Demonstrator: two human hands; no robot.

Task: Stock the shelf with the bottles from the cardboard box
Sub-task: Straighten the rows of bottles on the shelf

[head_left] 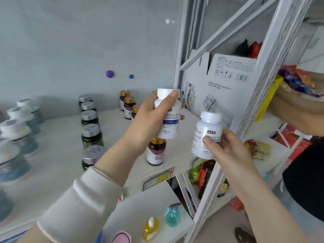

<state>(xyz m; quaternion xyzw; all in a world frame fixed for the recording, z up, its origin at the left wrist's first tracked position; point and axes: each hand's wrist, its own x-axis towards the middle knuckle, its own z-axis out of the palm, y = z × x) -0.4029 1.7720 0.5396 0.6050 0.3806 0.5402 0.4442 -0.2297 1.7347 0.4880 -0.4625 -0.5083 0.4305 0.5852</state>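
My left hand point(149, 120) grips a white bottle with a blue label point(169, 118), held upright above the white shelf point(57, 155). My right hand point(226, 149) holds a second white bottle point(206, 132) of the same kind, tilted slightly, at the shelf's right end. Behind both stands a white cardboard box point(219, 81) with its flaps open, at the back right of the shelf. On the shelf stand rows of bottles: brown ones with gold caps point(156, 151), dark ones with silver caps point(91, 135), and blue ones with white caps point(15, 130).
A white metal upright point(263, 76) of the rack rises at the right. Beyond it, another person's arm point(301, 111) reaches over neighbouring shelves of snack packets point(257, 148). On the lower shelf lie a teal spray bottle point(172, 216) and a yellow bottle point(150, 228).
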